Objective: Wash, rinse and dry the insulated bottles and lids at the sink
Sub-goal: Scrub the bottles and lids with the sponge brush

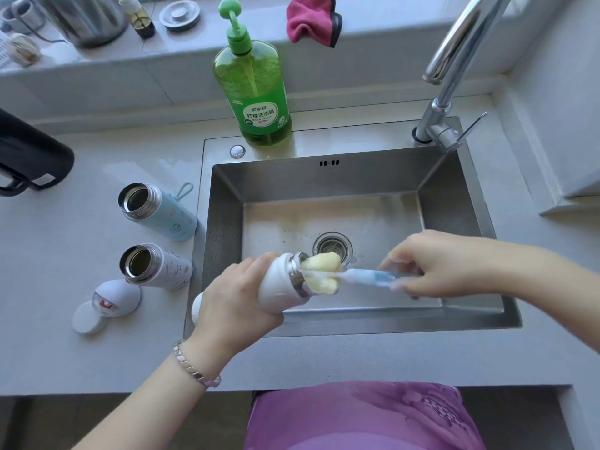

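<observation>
There were three insulated bottles. The left hand (237, 300) had its fingers curled round the body of one plain white bottle (279, 284) and held it tilted over the near left part of the sink (454, 196), mouth pointing right. The other two stood on the table (65, 336) left of the sink, both without lids: a pale blue bottle (165, 212) farther away and a white printed bottle (168, 267) nearer, with small drawings on it too small to read.

Two lids lay on the table just near of the printed bottle: a domed white lid (117, 297) with a red mark that I could not read, and a flat round lid (89, 318) touching it on its near left.

There was one bottle brush (367, 279). The right hand (431, 267) pinched the far end of its blue handle with curled fingers. Its yellow sponge head was at the mouth of the held bottle, mostly outside.

One green soap bottle (253, 92) with a pump stood on the far rim of the sink. Its label read 柠檬洗洁精; the smaller lines were not clear enough to read. One faucet (451, 69) stood at the far right corner, and one pink cloth (311, 19) lay on the ledge behind. The left wrist wore one metal bracelet (194, 365).
</observation>
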Tool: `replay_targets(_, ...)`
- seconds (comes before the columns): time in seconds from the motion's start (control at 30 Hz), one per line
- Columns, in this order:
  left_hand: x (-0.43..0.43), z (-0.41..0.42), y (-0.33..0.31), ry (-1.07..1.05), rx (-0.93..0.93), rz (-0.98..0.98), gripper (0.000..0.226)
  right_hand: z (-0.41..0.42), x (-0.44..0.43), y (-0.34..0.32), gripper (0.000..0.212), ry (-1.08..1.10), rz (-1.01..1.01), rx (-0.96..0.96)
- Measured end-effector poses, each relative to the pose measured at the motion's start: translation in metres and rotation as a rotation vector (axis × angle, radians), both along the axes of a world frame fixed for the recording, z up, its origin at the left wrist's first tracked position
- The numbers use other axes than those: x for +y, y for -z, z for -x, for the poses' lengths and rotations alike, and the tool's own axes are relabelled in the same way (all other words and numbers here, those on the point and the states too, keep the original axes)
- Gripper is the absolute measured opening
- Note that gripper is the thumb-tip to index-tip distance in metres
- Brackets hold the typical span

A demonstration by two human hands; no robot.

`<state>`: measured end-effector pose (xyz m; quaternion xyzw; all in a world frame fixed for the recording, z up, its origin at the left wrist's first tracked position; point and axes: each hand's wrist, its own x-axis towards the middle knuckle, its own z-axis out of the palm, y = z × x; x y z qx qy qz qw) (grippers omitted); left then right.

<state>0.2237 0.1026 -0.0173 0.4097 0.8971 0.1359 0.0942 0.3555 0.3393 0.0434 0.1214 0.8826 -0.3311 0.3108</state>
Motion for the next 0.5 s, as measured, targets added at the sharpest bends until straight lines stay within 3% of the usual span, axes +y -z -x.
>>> replay_targets(0.07, -0.003, -0.002, 0.002, -0.056, -0.057, 0.006, 0.062, -0.005, 0.009, -0.004, 0.007, 0.127, 0.095, 0.026)
replay_targets(0.2, -0.006, -0.009, 0.008, -0.130, -0.150, -0.025, 0.061, -0.010, 0.007, -0.004, 0.007, 0.673, 0.451, 0.343)
replay_targets(0.27, -0.004, -0.017, 0.011, -0.116, -0.189, -0.052, 0.062, -0.006, -0.011, 0.000, 0.012, 0.829, 0.649, 0.418)
replay_targets(0.37, 0.003, -0.028, 0.011, -0.053, -0.207, -0.106, 0.062, 0.003, -0.041, 0.015, 0.036, 0.734, 0.630, 0.443)
replay_targets(0.43, 0.009, -0.033, 0.009, -0.023, -0.217, -0.162, 0.062, 0.008, -0.056, 0.023, 0.032, 0.597, 0.517, 0.494)
replay_targets(0.5, 0.012, -0.037, 0.006, -0.016, -0.237, -0.232, 0.063, 0.009, -0.061, 0.028, 0.027, 0.623, 0.438, 0.582)
